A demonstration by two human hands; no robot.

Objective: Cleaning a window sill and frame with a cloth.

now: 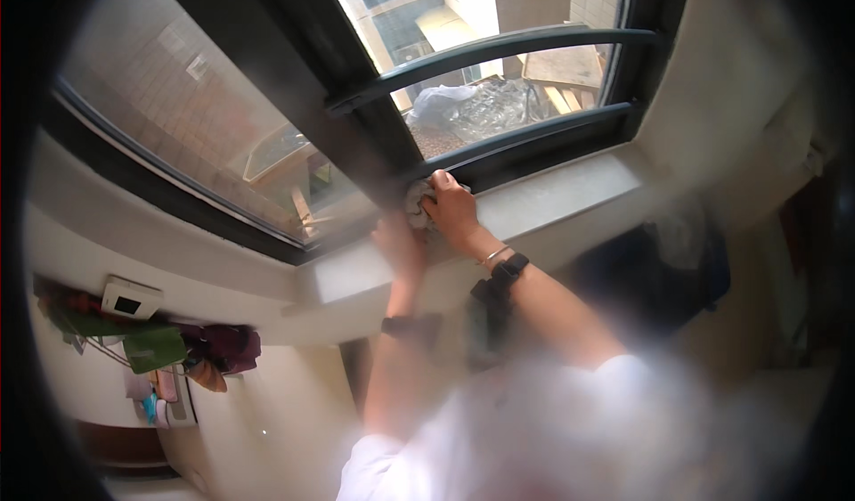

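Near the middle of the view, my right hand (455,210) grips a crumpled pale cloth (419,207). The cloth is pressed against the foot of the dark window frame (361,133), where the upright meets the lower rail. Close by on the left is my left hand (403,242), blurred, over the pale window sill (561,190). Its fingers reach toward the cloth, but whether they touch or hold it I cannot tell. Dark bands circle both wrists, and a thin bracelet (495,254) sits on the right one.
Two dark guard bars (521,47) cross the right pane. Beyond the glass lie clear plastic sheeting (497,107) and a wooden board (564,67). A dark blue object (654,274) stands below the sill at right. Bags (157,349) hang near a white wall device (132,297) at left.
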